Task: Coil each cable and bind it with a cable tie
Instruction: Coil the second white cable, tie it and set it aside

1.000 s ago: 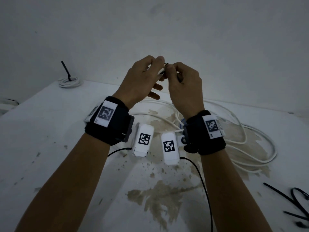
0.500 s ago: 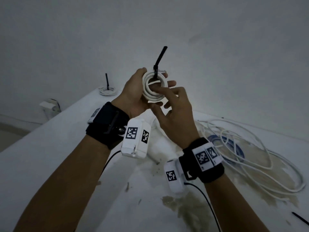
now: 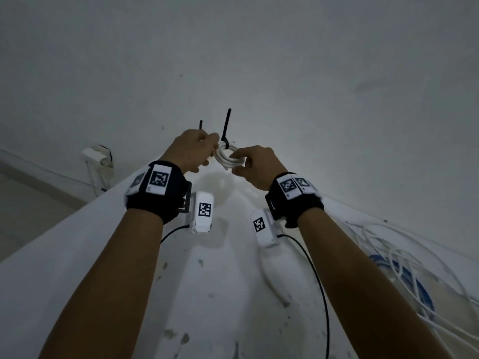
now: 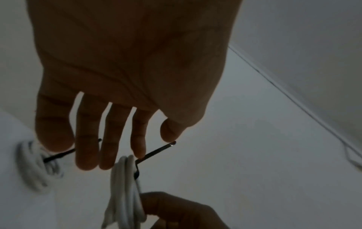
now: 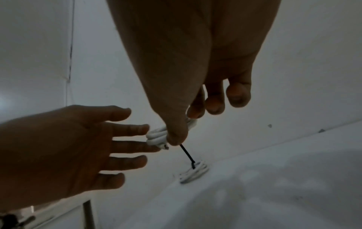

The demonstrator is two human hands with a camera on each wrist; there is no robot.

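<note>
A small white cable coil (image 3: 226,159) (image 4: 125,193) (image 5: 156,136) is bound by a black cable tie (image 3: 226,128) (image 4: 156,151) whose tail sticks up. My right hand (image 3: 239,165) (image 5: 186,124) pinches the coil's near side between thumb and fingers and holds it above the far end of the white table (image 3: 228,294). My left hand (image 3: 207,149) (image 4: 152,144) (image 5: 133,139) is beside the coil with straight, spread fingers, their tips touching it. A second tied coil (image 4: 33,164) (image 5: 194,172) lies on the table just beyond, mostly hidden behind the left hand in the head view.
Loose white cables (image 3: 414,255) and a blue cable (image 3: 407,278) are tangled on the table's right side. A white wall fitting with wires (image 3: 94,155) sits at the left, past the table edge. The wall stands close behind the hands.
Both hands carried the tied coil toward the table's far end by the other coil. The left hand let go and opened; the right hand now pinches the coil.
</note>
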